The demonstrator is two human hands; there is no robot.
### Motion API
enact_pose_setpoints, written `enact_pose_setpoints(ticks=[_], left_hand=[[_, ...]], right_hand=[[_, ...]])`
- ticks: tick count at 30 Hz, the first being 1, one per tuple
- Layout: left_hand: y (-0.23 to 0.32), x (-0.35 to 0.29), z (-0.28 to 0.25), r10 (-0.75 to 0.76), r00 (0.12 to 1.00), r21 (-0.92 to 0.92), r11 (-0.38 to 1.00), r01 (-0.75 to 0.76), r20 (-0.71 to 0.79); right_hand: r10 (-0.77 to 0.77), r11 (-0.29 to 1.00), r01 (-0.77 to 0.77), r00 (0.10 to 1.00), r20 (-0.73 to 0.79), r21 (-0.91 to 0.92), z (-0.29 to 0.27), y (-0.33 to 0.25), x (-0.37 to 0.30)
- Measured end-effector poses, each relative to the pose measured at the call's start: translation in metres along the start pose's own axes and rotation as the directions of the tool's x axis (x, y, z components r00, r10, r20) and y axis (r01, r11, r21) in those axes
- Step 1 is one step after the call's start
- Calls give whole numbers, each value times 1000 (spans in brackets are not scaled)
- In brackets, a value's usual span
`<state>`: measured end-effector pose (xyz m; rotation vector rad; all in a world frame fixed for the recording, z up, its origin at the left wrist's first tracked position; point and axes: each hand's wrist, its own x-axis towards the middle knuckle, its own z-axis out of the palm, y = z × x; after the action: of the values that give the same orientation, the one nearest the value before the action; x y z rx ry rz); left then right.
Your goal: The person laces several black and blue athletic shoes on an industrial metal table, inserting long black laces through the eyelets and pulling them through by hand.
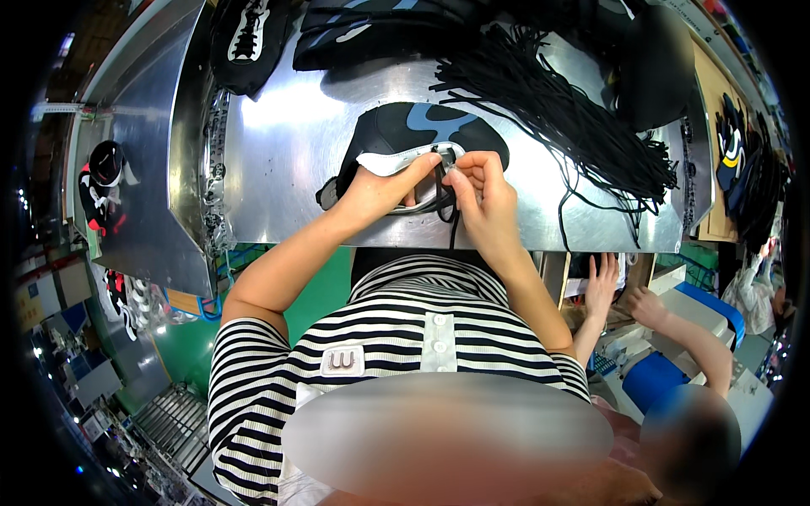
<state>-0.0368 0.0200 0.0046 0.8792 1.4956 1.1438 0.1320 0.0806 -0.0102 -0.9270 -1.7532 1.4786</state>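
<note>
Black-and-blue shoe upper (422,126) lies on steel table (287,143), near its front edge. Left hand (380,187) closed on the upper's white collar. Right hand (481,190) pinches black lace (451,190) at eyelets. Loose lace bundle (582,118) just right; another person's hands (620,295) below table edge

Bare steel is left open on the table (278,160) left of the shoe upper (422,126). The right side is blocked by a bundle of black laces (582,126), the far edge by stacked dark uppers (371,34).
</note>
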Motion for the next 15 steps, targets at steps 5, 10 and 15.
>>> enact_pose_setpoints(ticks=[5,10,15], left_hand=[[-2,0,0,24,1000,17,1000,-24,11],[-4,0,0,17,1000,51,999,-18,16],[-25,-10,7,116,993,248,963,-104,-33]], right_hand=[[-60,995,60,998,8,-74,-10,0,6],[-28,997,31,999,36,-67,-15,-4,9],[-115,911,164,982,151,-377,-26,-10,20]])
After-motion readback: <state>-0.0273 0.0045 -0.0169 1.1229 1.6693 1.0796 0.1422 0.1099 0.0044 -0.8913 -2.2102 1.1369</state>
